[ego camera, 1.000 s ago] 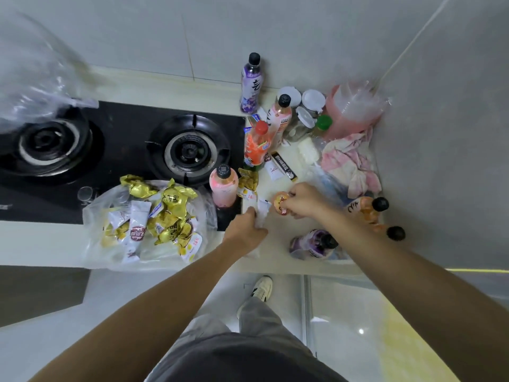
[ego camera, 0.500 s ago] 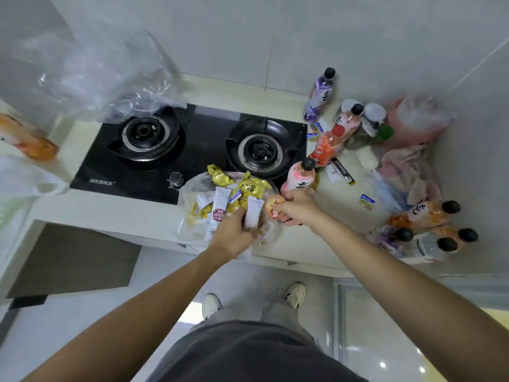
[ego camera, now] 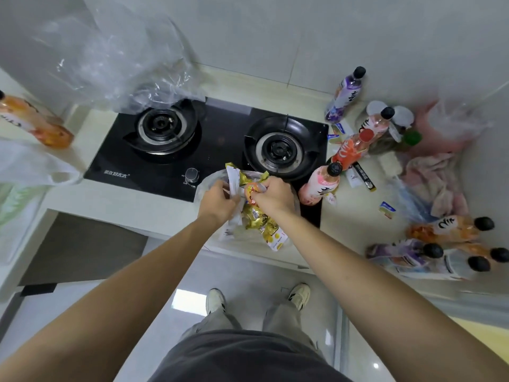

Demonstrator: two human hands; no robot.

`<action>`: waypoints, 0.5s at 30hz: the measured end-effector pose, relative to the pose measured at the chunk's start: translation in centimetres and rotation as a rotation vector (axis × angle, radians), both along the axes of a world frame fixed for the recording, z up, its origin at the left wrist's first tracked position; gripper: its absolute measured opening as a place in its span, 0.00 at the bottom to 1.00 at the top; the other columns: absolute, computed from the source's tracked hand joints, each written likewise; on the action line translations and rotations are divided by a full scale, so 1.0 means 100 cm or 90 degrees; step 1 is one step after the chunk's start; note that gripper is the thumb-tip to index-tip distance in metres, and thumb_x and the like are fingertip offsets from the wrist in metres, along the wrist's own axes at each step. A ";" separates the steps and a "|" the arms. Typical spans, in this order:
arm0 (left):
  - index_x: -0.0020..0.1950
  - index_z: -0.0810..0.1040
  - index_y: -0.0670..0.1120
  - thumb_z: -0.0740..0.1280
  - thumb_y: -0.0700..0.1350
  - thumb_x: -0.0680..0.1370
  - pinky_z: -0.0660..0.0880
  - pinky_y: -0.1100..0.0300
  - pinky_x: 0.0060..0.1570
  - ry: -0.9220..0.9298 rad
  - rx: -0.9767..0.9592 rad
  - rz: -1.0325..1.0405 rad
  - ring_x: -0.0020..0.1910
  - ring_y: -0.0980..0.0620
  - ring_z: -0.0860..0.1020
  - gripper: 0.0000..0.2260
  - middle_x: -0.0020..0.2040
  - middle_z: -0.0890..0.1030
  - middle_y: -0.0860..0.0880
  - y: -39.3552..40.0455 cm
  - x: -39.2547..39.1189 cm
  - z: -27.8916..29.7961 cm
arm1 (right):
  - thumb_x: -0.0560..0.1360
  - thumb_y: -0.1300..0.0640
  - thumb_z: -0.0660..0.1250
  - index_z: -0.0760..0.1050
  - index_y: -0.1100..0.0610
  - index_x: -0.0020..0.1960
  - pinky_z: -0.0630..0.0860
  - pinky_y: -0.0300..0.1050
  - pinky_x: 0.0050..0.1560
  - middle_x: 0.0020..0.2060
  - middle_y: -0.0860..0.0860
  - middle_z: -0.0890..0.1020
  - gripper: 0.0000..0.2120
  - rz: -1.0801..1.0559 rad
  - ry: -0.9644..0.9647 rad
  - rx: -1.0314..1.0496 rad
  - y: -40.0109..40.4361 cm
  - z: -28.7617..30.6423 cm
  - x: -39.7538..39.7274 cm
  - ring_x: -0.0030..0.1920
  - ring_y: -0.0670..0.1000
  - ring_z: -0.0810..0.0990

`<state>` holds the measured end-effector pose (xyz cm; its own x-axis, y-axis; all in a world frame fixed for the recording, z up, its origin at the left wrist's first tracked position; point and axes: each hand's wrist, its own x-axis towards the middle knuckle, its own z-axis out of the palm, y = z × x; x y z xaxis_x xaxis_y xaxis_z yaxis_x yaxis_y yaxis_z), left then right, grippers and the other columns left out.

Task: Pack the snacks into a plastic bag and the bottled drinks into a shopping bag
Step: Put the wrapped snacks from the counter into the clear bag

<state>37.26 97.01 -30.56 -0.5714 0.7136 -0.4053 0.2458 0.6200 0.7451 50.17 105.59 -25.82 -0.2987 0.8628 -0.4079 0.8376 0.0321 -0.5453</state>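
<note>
Snack bag [ego camera: 209,186], clear plastic, sits at frame centre before the hob; both hands have come over it from the right. Left hand [ego camera: 217,201] clamps white sachets [ego camera: 233,181], right hand [ego camera: 275,197] pinches an orange-wrapped snack [ego camera: 251,192]: dropping in looks next.

orange bottle [ego camera: 33,122]: cut off left | lying bottles [ego camera: 429,255]: blurred

pink bottle [ego camera: 319,186] just beside snack bag [ego camera: 205,186]

Both arms outstretched, left hand [ego camera: 217,201] and right hand [ego camera: 272,197] closed, nearly touching.
</note>
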 end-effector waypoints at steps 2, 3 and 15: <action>0.58 0.74 0.46 0.70 0.49 0.80 0.78 0.55 0.38 0.015 -0.005 -0.001 0.38 0.51 0.81 0.11 0.43 0.82 0.49 0.004 -0.002 -0.004 | 0.73 0.53 0.72 0.81 0.61 0.43 0.73 0.46 0.37 0.37 0.53 0.83 0.10 0.007 -0.012 0.009 0.002 -0.002 -0.004 0.40 0.55 0.81; 0.58 0.74 0.46 0.70 0.49 0.80 0.77 0.57 0.36 0.021 -0.007 -0.001 0.38 0.52 0.81 0.11 0.43 0.82 0.50 0.004 -0.002 -0.005 | 0.73 0.54 0.73 0.81 0.60 0.44 0.74 0.47 0.38 0.39 0.53 0.83 0.09 0.017 -0.020 0.023 0.003 -0.004 -0.004 0.42 0.55 0.82; 0.70 0.67 0.51 0.70 0.52 0.79 0.80 0.45 0.55 0.135 -0.004 -0.071 0.56 0.46 0.79 0.22 0.67 0.74 0.47 0.005 0.004 -0.014 | 0.77 0.54 0.76 0.81 0.53 0.65 0.69 0.39 0.49 0.59 0.48 0.85 0.18 0.054 0.014 0.045 0.009 -0.012 0.009 0.61 0.50 0.82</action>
<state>37.69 97.47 -31.93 -0.5618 0.7749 -0.2898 0.4636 0.5850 0.6654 51.05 106.44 -26.97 -0.3800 0.8605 -0.3394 0.8180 0.1413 -0.5576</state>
